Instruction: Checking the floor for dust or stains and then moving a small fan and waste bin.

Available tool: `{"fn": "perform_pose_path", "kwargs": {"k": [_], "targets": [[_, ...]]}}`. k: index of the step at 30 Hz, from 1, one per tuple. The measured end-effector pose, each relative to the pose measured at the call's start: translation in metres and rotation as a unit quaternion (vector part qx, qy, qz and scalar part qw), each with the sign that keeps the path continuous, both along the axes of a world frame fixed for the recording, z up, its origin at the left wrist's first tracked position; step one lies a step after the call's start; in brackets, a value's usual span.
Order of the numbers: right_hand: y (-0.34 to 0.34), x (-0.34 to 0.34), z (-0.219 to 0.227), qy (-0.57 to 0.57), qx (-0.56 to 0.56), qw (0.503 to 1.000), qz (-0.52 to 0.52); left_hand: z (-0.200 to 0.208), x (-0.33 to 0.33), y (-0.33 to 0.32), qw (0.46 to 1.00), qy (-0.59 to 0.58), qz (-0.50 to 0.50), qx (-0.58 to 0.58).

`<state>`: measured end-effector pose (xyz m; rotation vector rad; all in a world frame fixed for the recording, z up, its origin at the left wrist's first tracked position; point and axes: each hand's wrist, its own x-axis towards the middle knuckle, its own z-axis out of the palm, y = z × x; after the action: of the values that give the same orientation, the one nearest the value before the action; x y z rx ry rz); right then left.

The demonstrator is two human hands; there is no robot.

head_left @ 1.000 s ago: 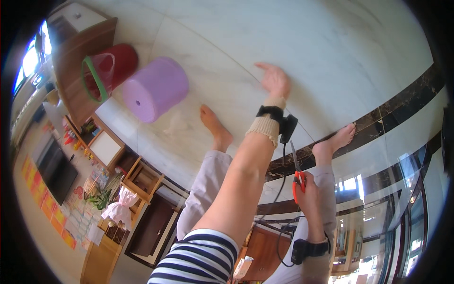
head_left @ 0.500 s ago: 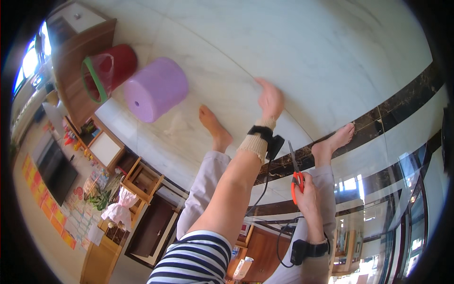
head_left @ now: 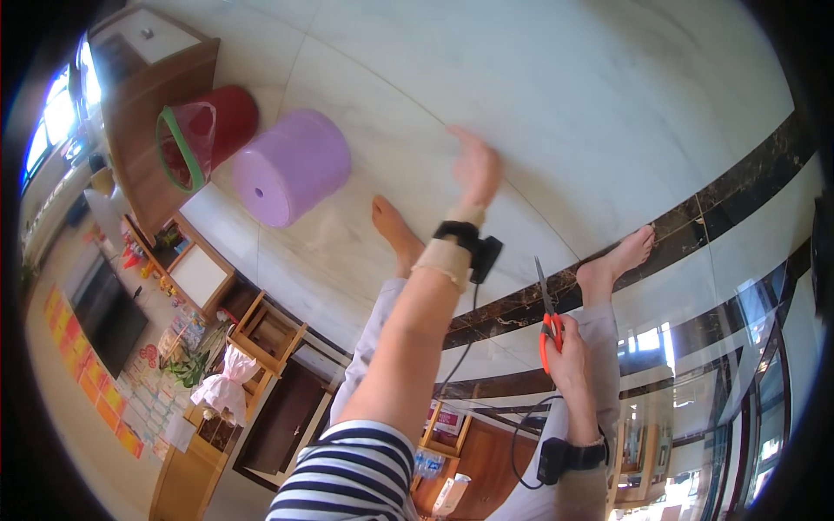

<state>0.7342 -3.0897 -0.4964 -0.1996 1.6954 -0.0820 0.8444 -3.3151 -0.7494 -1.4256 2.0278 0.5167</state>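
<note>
Red cylindrical bin with green rim (head_left: 236, 117) beside round purple plastic stool (head_left: 295, 165). Left hand (head_left: 479, 169) above pale marbled floor (head_left: 608, 130), one finger stretched out, others blurred; can't tell from here how wide. Orange-handled metal scissors (head_left: 548, 311) gripped in right hand (head_left: 569, 360), near bare right foot (head_left: 615, 262).

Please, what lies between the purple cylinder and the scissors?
The head view shows the left foot and the beige left-wrist cuff between the cylinder and the orange-handled scissors.

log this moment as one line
left hand: empty, over floor | right hand: holds orange-handled scissors | purple stool: beside red bin
</note>
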Motion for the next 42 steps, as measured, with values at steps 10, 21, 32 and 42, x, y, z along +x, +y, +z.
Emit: {"fn": "perform_pose_path", "kwargs": {"k": [10, 21, 32, 42], "targets": [[-0.001, -0.003, 0.003, -0.005, 0.011, 1.0, 0.015, 0.025, -0.018, -0.036, 0.995, 0.061, 0.072, 0.044], [-0.002, -0.001, 0.002, 0.004, 0.022, 0.999, 0.024, -0.002, -0.048, -0.035, 0.996, 0.073, -0.017, -0.055], [-0.015, -0.001, 0.004, -0.007, 0.024, 1.0, 0.011, -0.016, -0.05, -0.043, 0.973, 0.007, -0.21, -0.092], [-0.003, 0.0, -0.002, 0.004, 0.014, 1.0, 0.01, 0.025, -0.045, -0.03, 0.997, 0.068, 0.02, 0.01]]}}
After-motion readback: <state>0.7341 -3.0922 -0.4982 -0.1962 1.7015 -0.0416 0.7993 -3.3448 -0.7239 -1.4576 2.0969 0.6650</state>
